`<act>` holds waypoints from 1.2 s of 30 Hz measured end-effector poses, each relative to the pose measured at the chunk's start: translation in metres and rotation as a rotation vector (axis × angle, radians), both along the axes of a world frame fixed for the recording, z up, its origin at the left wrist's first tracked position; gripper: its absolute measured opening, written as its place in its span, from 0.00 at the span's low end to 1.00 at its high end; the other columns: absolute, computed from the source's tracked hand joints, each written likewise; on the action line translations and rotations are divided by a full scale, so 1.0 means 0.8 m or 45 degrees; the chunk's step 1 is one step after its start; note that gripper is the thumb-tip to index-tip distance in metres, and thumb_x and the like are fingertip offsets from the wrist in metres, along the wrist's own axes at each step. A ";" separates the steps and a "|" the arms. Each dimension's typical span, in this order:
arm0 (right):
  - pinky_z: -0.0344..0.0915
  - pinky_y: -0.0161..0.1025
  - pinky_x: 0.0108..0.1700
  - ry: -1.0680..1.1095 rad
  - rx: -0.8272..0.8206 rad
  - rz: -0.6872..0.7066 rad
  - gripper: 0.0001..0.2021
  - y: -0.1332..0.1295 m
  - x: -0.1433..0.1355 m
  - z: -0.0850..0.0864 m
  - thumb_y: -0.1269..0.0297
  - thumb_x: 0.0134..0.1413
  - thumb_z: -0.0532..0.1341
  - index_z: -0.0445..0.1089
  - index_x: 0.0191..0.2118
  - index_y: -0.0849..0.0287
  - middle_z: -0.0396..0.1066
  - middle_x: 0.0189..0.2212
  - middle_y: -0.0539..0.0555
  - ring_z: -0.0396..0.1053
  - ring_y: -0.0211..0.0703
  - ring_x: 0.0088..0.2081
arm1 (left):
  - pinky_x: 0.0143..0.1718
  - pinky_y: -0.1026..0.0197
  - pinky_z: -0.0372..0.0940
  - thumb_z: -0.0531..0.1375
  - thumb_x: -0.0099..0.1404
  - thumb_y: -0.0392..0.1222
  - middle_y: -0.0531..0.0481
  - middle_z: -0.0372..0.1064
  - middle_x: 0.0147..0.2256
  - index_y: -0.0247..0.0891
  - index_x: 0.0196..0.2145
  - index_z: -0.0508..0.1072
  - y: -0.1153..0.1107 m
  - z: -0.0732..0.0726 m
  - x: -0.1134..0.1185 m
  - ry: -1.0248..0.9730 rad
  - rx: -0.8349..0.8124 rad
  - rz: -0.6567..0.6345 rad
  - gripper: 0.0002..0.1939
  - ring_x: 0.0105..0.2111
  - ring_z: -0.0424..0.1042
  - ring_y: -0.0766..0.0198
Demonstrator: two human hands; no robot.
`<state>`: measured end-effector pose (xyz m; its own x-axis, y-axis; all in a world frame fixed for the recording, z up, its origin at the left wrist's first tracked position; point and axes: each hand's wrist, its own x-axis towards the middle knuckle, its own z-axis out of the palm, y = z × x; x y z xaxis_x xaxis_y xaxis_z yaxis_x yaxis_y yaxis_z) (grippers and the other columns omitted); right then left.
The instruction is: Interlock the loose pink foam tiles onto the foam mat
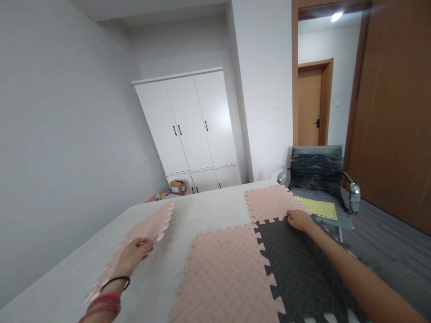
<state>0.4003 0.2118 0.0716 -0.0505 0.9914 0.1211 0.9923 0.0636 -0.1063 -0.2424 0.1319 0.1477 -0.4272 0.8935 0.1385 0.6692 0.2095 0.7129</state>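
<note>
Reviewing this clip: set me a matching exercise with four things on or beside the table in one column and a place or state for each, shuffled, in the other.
Things:
1. loose pink mat
2. dark grey mat
3. yellow sheet
4. cardboard box

Places or states:
A. on the floor before the white wardrobe
B. lying on the chair seat
C. under the left hand, apart from the joined mats
D. joined to pink mats, right hand at its far edge

Pairs: 1-C, 2-D, 3-B, 4-A
</note>
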 end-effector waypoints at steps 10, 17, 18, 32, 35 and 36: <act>0.58 0.39 0.40 0.072 0.001 -0.042 0.15 -0.006 0.006 -0.001 0.66 0.49 0.52 0.71 0.41 0.59 0.75 0.39 0.60 0.71 0.49 0.42 | 0.37 0.62 0.65 0.57 0.54 0.48 0.55 0.67 0.33 0.41 0.36 0.62 0.083 0.028 0.162 -0.053 0.109 -0.902 0.13 0.35 0.70 0.64; 0.59 0.40 0.40 0.074 -0.003 -0.048 0.16 -0.011 0.003 -0.001 0.66 0.50 0.52 0.71 0.43 0.59 0.74 0.40 0.61 0.71 0.51 0.42 | 0.41 0.61 0.61 0.56 0.45 0.33 0.52 0.68 0.33 0.39 0.30 0.65 0.113 -0.040 0.203 0.330 -0.049 -0.969 0.11 0.37 0.68 0.62; 0.59 0.40 0.40 0.074 -0.005 -0.046 0.16 -0.012 0.002 -0.001 0.66 0.50 0.52 0.71 0.43 0.59 0.74 0.40 0.61 0.71 0.51 0.43 | 0.41 0.60 0.60 0.56 0.45 0.32 0.52 0.69 0.33 0.39 0.31 0.66 0.114 -0.045 0.204 0.382 -0.066 -0.942 0.12 0.37 0.68 0.61; 0.58 0.36 0.48 0.185 0.110 0.240 0.14 -0.042 -0.035 0.026 0.64 0.54 0.52 0.69 0.44 0.57 0.68 0.47 0.57 0.66 0.43 0.47 | 0.33 0.65 0.56 0.57 0.49 0.38 0.52 0.66 0.33 0.40 0.31 0.69 0.057 -0.054 0.192 0.652 -0.179 -0.961 0.09 0.32 0.66 0.65; 0.59 0.37 0.42 0.223 0.058 0.380 0.15 -0.058 -0.065 0.028 0.52 0.53 0.56 0.70 0.39 0.56 0.69 0.41 0.55 0.67 0.45 0.42 | 0.34 0.65 0.56 0.55 0.48 0.34 0.51 0.66 0.33 0.39 0.31 0.69 0.060 -0.061 0.192 0.648 -0.171 -0.959 0.10 0.33 0.66 0.65; 0.60 0.38 0.40 0.219 0.015 0.380 0.17 -0.061 -0.072 0.027 0.48 0.51 0.57 0.69 0.38 0.56 0.70 0.40 0.55 0.68 0.46 0.41 | 0.34 0.65 0.57 0.54 0.48 0.34 0.51 0.66 0.33 0.39 0.30 0.69 0.062 -0.063 0.192 0.647 -0.169 -0.950 0.09 0.32 0.66 0.65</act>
